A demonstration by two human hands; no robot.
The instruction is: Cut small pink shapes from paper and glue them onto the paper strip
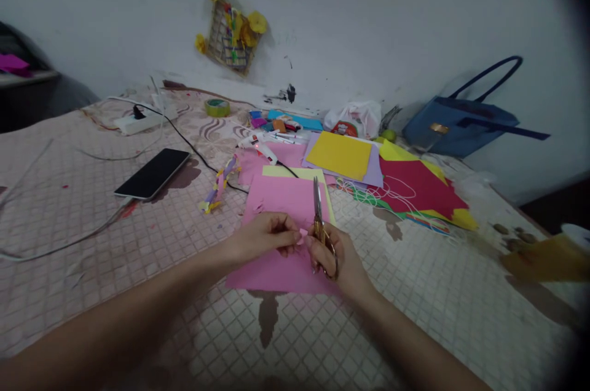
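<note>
Pink paper sheets [286, 277] lie on the patterned tablecloth beneath both hands. Between my hands is a small pink paper piece [302, 235]. My left hand [271, 234] pinches its left side with closed fingers. My right hand [334, 252] is wrapped round the gold handles of the scissors [318, 200], and its thumb and finger also touch the right side of the small piece. The scissor blades point away from me, towards the back. Small pink scraps [259, 205] rest on the upper left of the pink sheet.
Left of the sheets are a phone [154, 174] on a cable and a rolled paper craft [219, 185]. Behind stands a hot glue gun [262, 148]. To the right lie yellow paper [340, 154], red paper [415, 185], white string [364, 191] and a blue bag [461, 123].
</note>
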